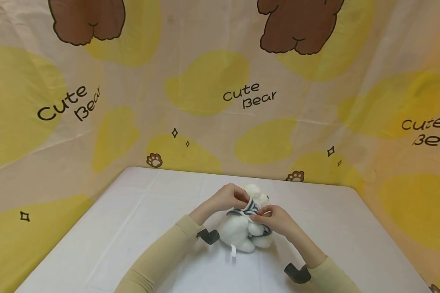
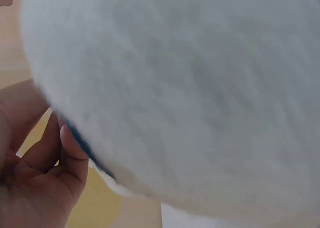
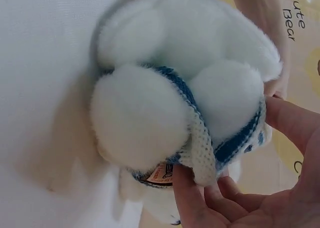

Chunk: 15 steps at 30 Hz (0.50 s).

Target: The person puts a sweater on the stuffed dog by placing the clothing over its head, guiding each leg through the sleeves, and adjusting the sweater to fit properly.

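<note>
Two bare hands work together on a white plush toy (image 1: 232,231), which sits on the white worktop (image 1: 150,215), a little right of centre and toward the near side. The toy's head is at its far end, with its face turned to the right. It wears a blue-and-white knitted garment (image 3: 202,148), whose striped part lies just below the head.

The left hand (image 1: 229,198) reaches in from the left with fingers bent, pinching the garment close to the neck. In its wrist view, white fur fills most of the space and partly hides the fingers beside a blue edge. The right hand (image 1: 275,219) comes from the right side, holding the garment between thumb and fingers, in a narrow grip. The right wrist view shows the toy's rounded limbs, the garment's blue and cream bands, and a small printed label (image 3: 161,174) at the knit's edge.

A white tag (image 1: 234,250) hangs at the toy's near side. Both forearms wear beige sleeves (image 1: 161,252), and a dark fitting (image 1: 298,273) shows at each cuff. Beyond the worktop hangs a cream and yellow cloth (image 1: 205,89) printed with brown bears, paw prints and the words "Cute Bear".
</note>
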{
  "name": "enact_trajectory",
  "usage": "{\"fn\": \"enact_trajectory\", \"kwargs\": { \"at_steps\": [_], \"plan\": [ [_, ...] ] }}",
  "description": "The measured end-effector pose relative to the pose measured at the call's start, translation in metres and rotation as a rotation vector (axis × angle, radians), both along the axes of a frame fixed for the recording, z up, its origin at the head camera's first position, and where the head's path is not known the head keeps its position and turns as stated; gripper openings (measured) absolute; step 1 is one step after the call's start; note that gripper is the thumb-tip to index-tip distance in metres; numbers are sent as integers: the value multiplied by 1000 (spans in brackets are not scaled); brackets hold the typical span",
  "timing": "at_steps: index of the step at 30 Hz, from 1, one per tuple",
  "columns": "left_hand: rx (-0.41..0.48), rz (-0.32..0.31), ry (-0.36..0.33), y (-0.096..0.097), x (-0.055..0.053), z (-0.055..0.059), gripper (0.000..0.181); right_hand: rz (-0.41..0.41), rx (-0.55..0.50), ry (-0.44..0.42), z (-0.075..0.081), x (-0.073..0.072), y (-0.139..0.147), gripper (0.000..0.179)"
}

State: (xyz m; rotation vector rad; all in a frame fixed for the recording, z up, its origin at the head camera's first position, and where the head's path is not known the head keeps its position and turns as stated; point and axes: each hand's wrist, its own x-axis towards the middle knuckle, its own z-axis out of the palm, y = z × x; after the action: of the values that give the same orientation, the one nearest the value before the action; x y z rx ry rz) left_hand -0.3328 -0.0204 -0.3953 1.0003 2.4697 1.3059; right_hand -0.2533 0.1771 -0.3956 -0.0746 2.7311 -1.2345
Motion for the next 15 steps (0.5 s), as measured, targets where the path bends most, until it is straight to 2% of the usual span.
{"fn": "enact_trajectory", "kwargs": {
  "at_steps": [4,10,15],
  "plan": [
    [-6,-41,17,0,0,2,16,-14,0,-14,-1,-1,-2,43],
    [-99,-94,44,-1,-2,4,18,-40,-67,-20,-4,0,-4,38],
    [-184,-168,129,-1,-3,6,17,-62,-90,-4,-6,0,-6,34]
  ]
}}
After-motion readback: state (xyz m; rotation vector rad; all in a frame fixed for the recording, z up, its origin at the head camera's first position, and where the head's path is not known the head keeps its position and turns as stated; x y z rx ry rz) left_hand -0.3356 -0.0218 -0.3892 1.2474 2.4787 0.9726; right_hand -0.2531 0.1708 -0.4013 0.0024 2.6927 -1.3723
